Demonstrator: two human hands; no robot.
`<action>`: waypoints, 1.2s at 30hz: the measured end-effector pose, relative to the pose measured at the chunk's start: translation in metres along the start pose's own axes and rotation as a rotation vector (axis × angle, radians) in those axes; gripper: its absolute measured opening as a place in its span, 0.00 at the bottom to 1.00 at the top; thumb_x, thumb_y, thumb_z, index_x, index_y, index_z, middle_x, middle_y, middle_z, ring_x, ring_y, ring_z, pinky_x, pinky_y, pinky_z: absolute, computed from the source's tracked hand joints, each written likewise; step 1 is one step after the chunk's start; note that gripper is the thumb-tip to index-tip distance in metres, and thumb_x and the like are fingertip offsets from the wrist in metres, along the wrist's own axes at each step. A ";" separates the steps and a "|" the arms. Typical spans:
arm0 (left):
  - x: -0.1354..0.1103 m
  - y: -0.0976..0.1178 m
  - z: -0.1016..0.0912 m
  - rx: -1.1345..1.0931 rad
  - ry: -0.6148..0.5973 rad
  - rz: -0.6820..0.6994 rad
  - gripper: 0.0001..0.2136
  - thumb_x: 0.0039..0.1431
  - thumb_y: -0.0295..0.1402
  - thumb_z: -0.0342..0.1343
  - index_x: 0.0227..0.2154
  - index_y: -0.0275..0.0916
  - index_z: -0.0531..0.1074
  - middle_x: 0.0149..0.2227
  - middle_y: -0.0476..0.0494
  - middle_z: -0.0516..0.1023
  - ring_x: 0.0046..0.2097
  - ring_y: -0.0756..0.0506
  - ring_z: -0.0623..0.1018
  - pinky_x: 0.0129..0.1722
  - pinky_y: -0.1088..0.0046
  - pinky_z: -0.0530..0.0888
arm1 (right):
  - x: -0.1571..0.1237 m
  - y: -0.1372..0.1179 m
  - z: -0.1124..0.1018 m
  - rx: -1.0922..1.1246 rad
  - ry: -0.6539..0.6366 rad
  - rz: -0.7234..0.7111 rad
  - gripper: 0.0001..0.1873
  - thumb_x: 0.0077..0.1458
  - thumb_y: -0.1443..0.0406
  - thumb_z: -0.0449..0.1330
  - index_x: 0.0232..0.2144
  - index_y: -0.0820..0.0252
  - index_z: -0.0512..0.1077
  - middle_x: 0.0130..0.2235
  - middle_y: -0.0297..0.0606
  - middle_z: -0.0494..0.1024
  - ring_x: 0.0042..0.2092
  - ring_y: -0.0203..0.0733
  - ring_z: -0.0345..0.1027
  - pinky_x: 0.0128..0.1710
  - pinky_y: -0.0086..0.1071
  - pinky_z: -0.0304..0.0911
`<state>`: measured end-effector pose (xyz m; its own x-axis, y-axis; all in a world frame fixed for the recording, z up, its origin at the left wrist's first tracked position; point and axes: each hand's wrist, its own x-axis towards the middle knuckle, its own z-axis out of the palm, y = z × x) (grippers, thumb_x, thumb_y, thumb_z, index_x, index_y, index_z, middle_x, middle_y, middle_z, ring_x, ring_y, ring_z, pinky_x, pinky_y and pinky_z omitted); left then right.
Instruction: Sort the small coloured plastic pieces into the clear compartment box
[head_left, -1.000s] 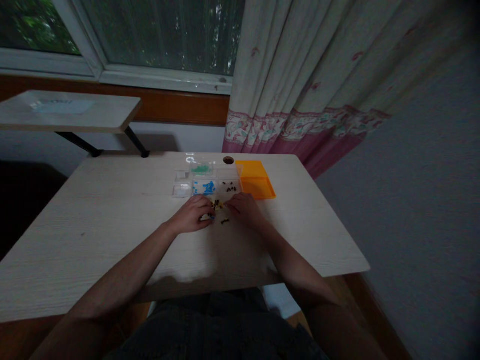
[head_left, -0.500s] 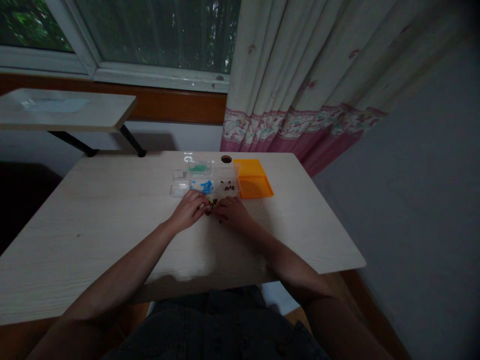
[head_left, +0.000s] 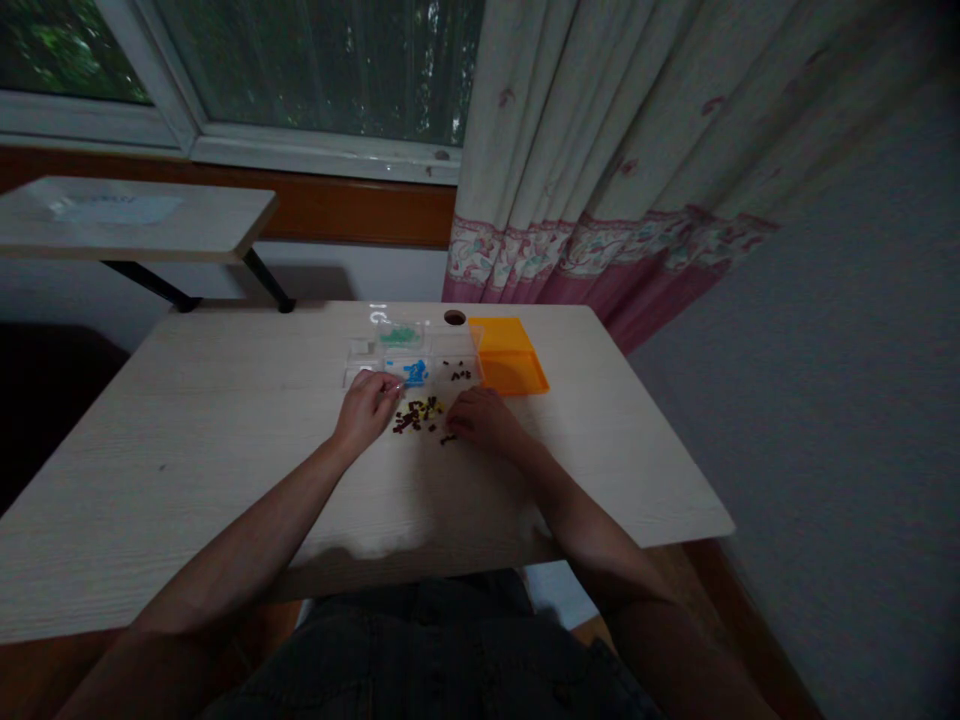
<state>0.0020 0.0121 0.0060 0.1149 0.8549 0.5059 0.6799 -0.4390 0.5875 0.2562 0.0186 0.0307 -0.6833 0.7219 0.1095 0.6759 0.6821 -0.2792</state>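
Observation:
A small pile of dark brown and yellow pieces (head_left: 417, 414) lies loose on the table between my hands. My left hand (head_left: 364, 408) is at the left of the pile, its fingertips pinched by the front edge of the clear compartment box (head_left: 360, 350). Whatever that pinch may hold is too small to make out. On the pile's right side, my right hand (head_left: 484, 416) rests low with curled fingers, and its fingertips are partly hidden. A few dark pieces (head_left: 448, 439) lie just below it. Inside the box are blue pieces (head_left: 415, 373), green pieces (head_left: 401, 335) and several dark pieces (head_left: 461, 375).
An open orange case (head_left: 514, 372) stands right of the clear box. Behind them is a round hole (head_left: 454, 317) in the pale wooden table (head_left: 247, 450). A raised shelf (head_left: 217, 215) stands at the back left, and a curtain (head_left: 570, 150) hangs behind the table.
My hands have moved apart from over the pile, the left going left and up towards the box, the right going slightly right. The brown and yellow pieces now show between them.

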 end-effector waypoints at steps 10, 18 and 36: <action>0.000 -0.002 0.001 0.009 0.043 -0.011 0.08 0.63 0.38 0.53 0.38 0.40 0.74 0.37 0.44 0.78 0.43 0.43 0.73 0.45 0.64 0.70 | 0.006 -0.006 0.014 -0.057 0.041 -0.068 0.06 0.58 0.62 0.62 0.37 0.55 0.78 0.39 0.38 0.77 0.45 0.43 0.65 0.46 0.35 0.54; 0.007 -0.008 -0.003 0.081 0.098 0.024 0.09 0.63 0.36 0.53 0.38 0.40 0.76 0.38 0.44 0.80 0.43 0.42 0.74 0.49 0.61 0.68 | 0.005 0.022 0.008 0.058 0.284 0.085 0.08 0.59 0.60 0.61 0.36 0.54 0.79 0.37 0.38 0.78 0.44 0.42 0.67 0.47 0.35 0.56; 0.007 -0.014 -0.005 0.111 0.080 0.059 0.12 0.63 0.30 0.49 0.43 0.42 0.77 0.41 0.43 0.76 0.47 0.42 0.71 0.52 0.59 0.67 | 0.007 0.043 0.019 -0.003 0.701 0.313 0.12 0.63 0.62 0.55 0.42 0.55 0.78 0.40 0.41 0.78 0.46 0.45 0.66 0.49 0.40 0.59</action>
<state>-0.0106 0.0226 0.0047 0.1018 0.8018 0.5888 0.7502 -0.4506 0.4839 0.2754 0.0509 0.0016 -0.1257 0.7861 0.6052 0.8105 0.4332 -0.3943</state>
